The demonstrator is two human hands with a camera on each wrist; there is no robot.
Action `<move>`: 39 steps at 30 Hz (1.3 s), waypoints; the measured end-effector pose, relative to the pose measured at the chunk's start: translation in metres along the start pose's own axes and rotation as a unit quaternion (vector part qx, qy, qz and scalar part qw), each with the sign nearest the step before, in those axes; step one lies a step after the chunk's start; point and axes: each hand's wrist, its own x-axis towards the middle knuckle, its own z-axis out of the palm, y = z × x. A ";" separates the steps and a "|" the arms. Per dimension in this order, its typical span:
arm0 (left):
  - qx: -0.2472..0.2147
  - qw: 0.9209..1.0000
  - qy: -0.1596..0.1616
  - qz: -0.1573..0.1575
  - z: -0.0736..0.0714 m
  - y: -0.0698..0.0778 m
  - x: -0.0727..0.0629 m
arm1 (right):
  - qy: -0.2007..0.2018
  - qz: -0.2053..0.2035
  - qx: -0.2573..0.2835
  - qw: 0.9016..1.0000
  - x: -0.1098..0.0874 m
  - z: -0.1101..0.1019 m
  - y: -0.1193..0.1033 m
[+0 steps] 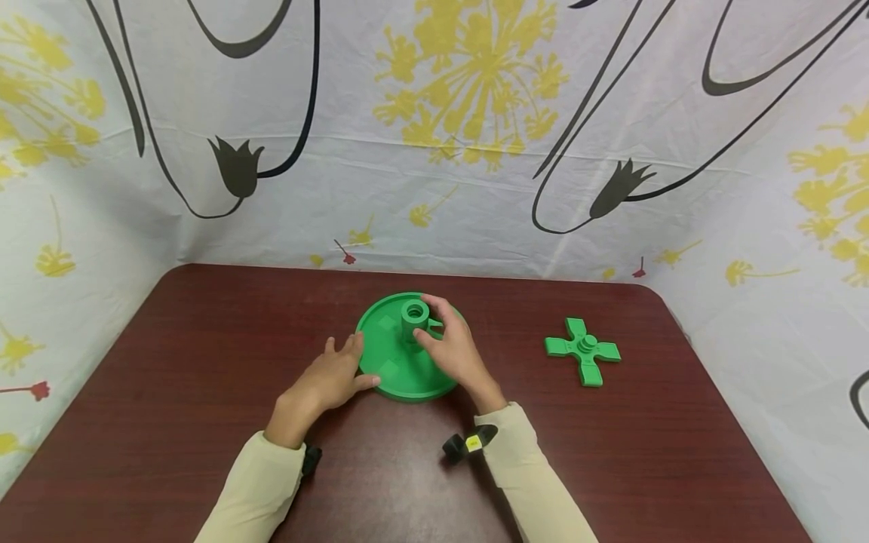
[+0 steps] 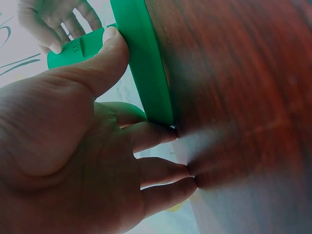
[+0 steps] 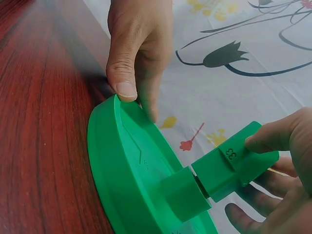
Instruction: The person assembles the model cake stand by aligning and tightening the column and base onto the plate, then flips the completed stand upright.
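A round green base (image 1: 387, 375) with a raised rim lies on the table, a short round socket (image 3: 187, 195) standing at its middle. My right hand (image 1: 455, 348) holds a green tubular piece (image 3: 229, 161), marked with a number, between thumb and fingers. The piece stands over the socket, a thin gap showing where they meet in the right wrist view. Its hollow top faces up in the head view. At the base's left rim, my left hand (image 1: 330, 377) rests with straight, spread fingers, the thumb (image 2: 114, 48) touching the rim and several fingertips at the tabletop.
To the right, a green cross-shaped piece (image 1: 584, 348) with a round knob at its centre lies on the dark red wooden table (image 1: 204, 362). A white patterned cloth (image 1: 380, 188) hangs behind the table and along its sides.
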 end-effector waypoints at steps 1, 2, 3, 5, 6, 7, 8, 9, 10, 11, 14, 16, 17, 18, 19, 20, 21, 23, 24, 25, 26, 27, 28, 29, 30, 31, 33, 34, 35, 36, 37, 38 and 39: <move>0.000 1.000 0.000 0.000 0.000 0.000 0.000 | 0.002 -0.001 0.001 1.000 0.000 0.000 0.000; 0.000 1.000 0.000 0.000 0.000 0.000 0.000 | 0.003 -0.002 0.001 1.000 0.000 0.000 0.000; 0.001 1.000 0.001 0.001 0.000 0.000 0.000 | 0.004 0.000 0.001 1.000 0.000 0.000 0.000; 0.002 1.000 0.002 0.001 0.000 0.000 0.000 | 0.005 0.002 0.001 1.000 0.000 0.000 0.000; 0.002 1.000 0.002 0.001 0.000 -0.001 0.000 | 0.005 0.004 0.000 1.000 0.000 0.000 -0.001; 0.004 1.000 0.002 0.001 0.000 -0.001 0.000 | 0.004 0.005 0.000 1.000 0.000 0.000 -0.001; 0.005 1.000 0.003 0.001 0.000 -0.001 0.000 | 0.004 0.006 -0.002 1.000 0.000 0.000 -0.001; 0.006 1.000 0.003 0.002 0.000 -0.001 0.000 | 0.004 0.008 -0.002 1.000 0.000 0.000 -0.001; 0.006 1.000 0.003 0.002 0.000 -0.001 0.000 | 0.003 0.009 -0.004 1.000 0.000 0.000 -0.001; 0.006 1.000 0.004 0.003 0.000 -0.001 -0.001 | 0.004 0.010 -0.006 1.000 0.000 0.000 0.000; 0.006 1.000 0.005 0.004 -0.001 0.000 -0.001 | 0.011 0.012 -0.011 1.000 0.000 0.000 0.000; 0.006 1.000 0.005 0.004 -0.001 0.000 0.000 | 0.015 0.013 -0.013 1.000 0.000 0.001 0.000; 0.007 1.000 0.004 0.005 0.000 0.000 0.000 | 0.017 0.014 -0.014 1.000 0.000 0.001 0.000; 0.008 1.000 0.004 0.005 0.000 0.000 0.000 | 0.019 0.016 -0.014 1.000 0.000 0.001 0.000; 0.008 1.000 0.004 0.005 0.000 0.000 0.000 | 0.020 0.017 -0.015 1.000 0.000 0.001 0.000; 0.008 1.000 0.004 0.005 0.000 0.000 0.000 | 0.020 0.019 -0.016 0.999 0.000 0.001 0.000; 0.007 1.000 0.004 0.004 0.000 -0.001 0.000 | 0.019 0.020 -0.017 0.999 0.000 0.002 0.000; 0.007 1.000 0.006 0.005 0.001 -0.001 0.001 | 0.016 0.021 -0.016 1.000 0.000 0.002 0.001; 0.006 1.000 0.006 0.004 0.001 -0.001 0.001 | 0.013 0.022 -0.015 1.000 0.000 0.001 0.001; 0.006 1.000 0.007 0.004 0.001 -0.001 0.001 | 0.010 0.024 -0.013 1.000 0.000 0.001 0.001; 0.005 1.000 0.007 0.003 0.001 -0.001 0.001 | 0.007 0.027 -0.009 1.000 0.001 0.001 0.001; 0.004 1.000 0.007 0.001 0.001 -0.001 0.001 | 0.005 0.030 -0.005 1.000 0.001 0.000 0.001; 0.004 1.000 0.007 0.000 0.001 -0.001 0.001 | 0.004 0.034 -0.001 0.999 0.001 0.000 0.000; 0.004 1.000 0.007 -0.001 0.001 0.000 0.001 | 0.002 0.037 0.002 0.999 0.001 -0.001 0.000; 0.003 1.000 0.006 -0.003 0.001 0.000 0.001 | 0.000 0.041 0.005 0.999 0.001 -0.002 0.000; 0.002 1.000 0.006 -0.006 0.001 0.000 0.001 | -0.001 0.042 0.007 0.999 0.001 -0.002 0.000; 0.001 1.000 0.006 -0.009 0.001 -0.001 0.001 | -0.005 0.044 0.010 0.999 0.001 -0.003 0.000; 0.001 1.000 0.006 -0.009 0.001 -0.001 0.001 | -0.007 0.044 0.011 0.999 0.001 -0.003 0.000; 0.000 1.000 0.006 -0.010 0.001 0.000 0.001 | -0.010 0.044 0.012 0.999 0.001 -0.003 0.000; -0.001 1.000 0.006 -0.011 0.001 0.000 0.001 | -0.012 0.044 0.012 0.999 0.001 -0.003 0.000; -0.001 1.000 0.006 -0.010 0.002 -0.001 0.001 | -0.013 0.043 0.012 0.999 0.001 -0.003 0.000; -0.002 1.000 0.006 -0.011 0.002 -0.001 0.001 | -0.014 0.045 0.012 0.999 0.001 -0.003 0.000; -0.002 1.000 0.006 -0.011 0.002 -0.001 0.001 | -0.014 0.043 0.012 0.999 0.001 -0.003 0.000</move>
